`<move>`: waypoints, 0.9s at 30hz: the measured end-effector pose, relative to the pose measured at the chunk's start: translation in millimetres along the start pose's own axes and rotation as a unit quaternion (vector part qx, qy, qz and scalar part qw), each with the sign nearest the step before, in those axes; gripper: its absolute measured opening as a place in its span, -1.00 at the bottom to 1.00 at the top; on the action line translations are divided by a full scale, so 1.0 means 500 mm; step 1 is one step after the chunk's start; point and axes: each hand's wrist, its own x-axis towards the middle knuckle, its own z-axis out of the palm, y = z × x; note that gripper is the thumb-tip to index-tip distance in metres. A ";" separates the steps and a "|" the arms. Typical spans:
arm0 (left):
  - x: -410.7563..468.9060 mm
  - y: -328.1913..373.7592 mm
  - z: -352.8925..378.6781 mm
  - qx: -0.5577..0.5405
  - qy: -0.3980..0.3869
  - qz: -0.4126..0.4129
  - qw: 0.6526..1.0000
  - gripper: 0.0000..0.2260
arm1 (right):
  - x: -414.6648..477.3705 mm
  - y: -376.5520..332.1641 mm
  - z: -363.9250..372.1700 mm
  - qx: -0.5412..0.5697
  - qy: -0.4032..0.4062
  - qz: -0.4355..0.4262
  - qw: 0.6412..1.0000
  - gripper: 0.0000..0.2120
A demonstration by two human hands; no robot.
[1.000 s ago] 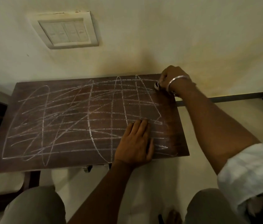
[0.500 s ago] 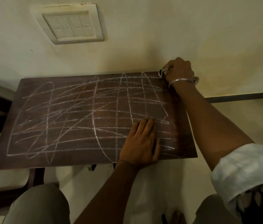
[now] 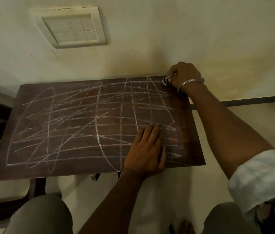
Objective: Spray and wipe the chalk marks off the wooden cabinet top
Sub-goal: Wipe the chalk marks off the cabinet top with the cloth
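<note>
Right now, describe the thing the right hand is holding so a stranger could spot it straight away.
Find the dark wooden cabinet top against the pale wall and go to its far right corner. There the right hand, wearing a metal bangle, is closed on a small whitish piece, apparently chalk. It is the only loose item on the top.

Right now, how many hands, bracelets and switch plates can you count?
Hands: 2, the left hand flat on the cabinet top, the right hand at its far corner
Bracelets: 1, a bracelet on the right wrist
Switch plates: 1, the switch plate
Total: 4
</note>
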 end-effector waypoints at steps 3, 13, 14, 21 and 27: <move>0.000 0.002 0.001 -0.001 0.000 0.001 1.000 -0.47 | 0.005 -0.004 -0.024 0.001 -0.103 -0.012 0.995 -0.92; -0.001 -0.002 0.002 -0.002 0.011 0.008 1.000 -0.47 | 0.004 -0.053 0.012 0.007 -0.076 -0.030 0.997 -0.90; -0.001 -0.003 0.003 -0.003 0.013 0.008 1.000 -0.47 | 0.010 -0.056 -0.004 0.002 -0.140 -0.033 0.990 -0.90; -0.001 -0.002 0.004 -0.010 0.020 0.010 1.000 -0.48 | 0.000 -0.064 0.015 -0.007 -0.033 -0.038 0.999 -0.93; -0.002 -0.003 0.005 -0.012 0.019 0.009 1.000 -0.47 | 0.025 -0.059 -0.033 -0.054 -0.260 -0.058 0.962 -0.86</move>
